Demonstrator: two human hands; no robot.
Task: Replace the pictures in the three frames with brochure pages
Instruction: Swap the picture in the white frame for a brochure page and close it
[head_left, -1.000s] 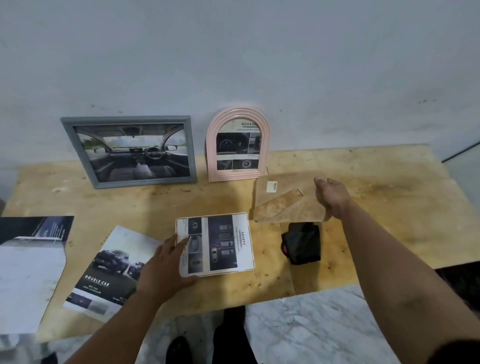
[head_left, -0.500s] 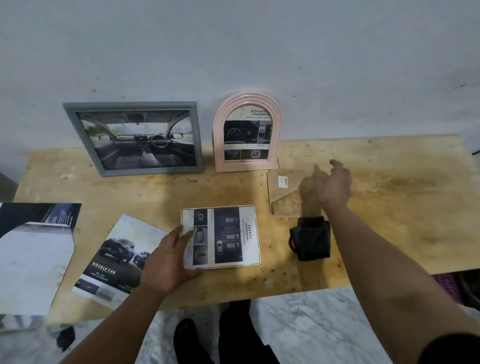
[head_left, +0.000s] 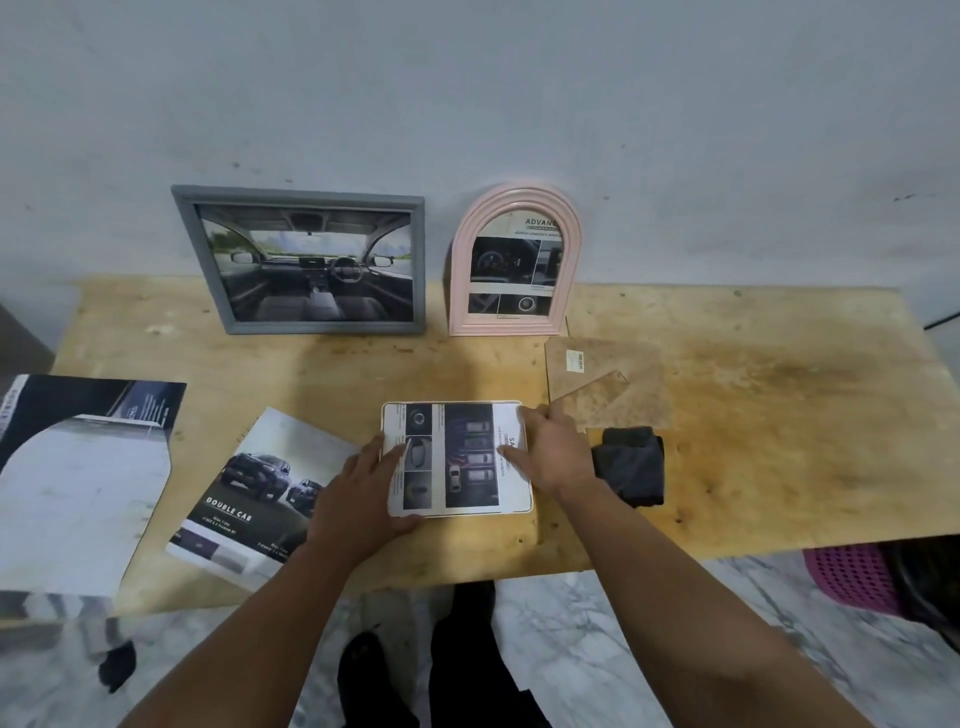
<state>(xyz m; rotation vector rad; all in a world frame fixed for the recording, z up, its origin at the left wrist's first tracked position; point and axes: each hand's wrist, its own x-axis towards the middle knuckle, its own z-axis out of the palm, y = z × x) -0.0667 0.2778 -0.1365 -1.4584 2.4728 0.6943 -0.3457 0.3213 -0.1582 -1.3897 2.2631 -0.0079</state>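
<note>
Both hands are on the small white frame (head_left: 457, 458) now, the one lying flat on the plywood table (head_left: 753, 415) with the "safety" brochure page in it. The left hand (head_left: 363, 499) is on the frame's left edge, same spot as half a second ago, fingers mostly straight and laid over the border with the thumb along the near side. Big change is the right hand (head_left: 556, 457): a moment back it was reaching out over the brown backing board (head_left: 605, 387), now it has come back and sits on the frame's right end, fingers spread flat across the white margin, pressing down rather than gripping as far as I can tell.

The backing board is lying by itself just beyond the right hand, its stand flap sticking up a bit. Right beside the right wrist is a folded black cloth (head_left: 631, 465), not touched.

Beyond both hands, leaning on the wall: the grey frame (head_left: 311, 260) with a car interior page, and the pink arched frame (head_left: 514, 262) with a dashboard page, so those two look filled already.

Left of the left hand, the "Double Cab" brochure (head_left: 249, 493) lies partly under the forearm, and farther left is a cut-up page (head_left: 78, 467) with an arch-shaped hole in it. A purple basket (head_left: 852, 577) peeks out below the table edge off to the right.
</note>
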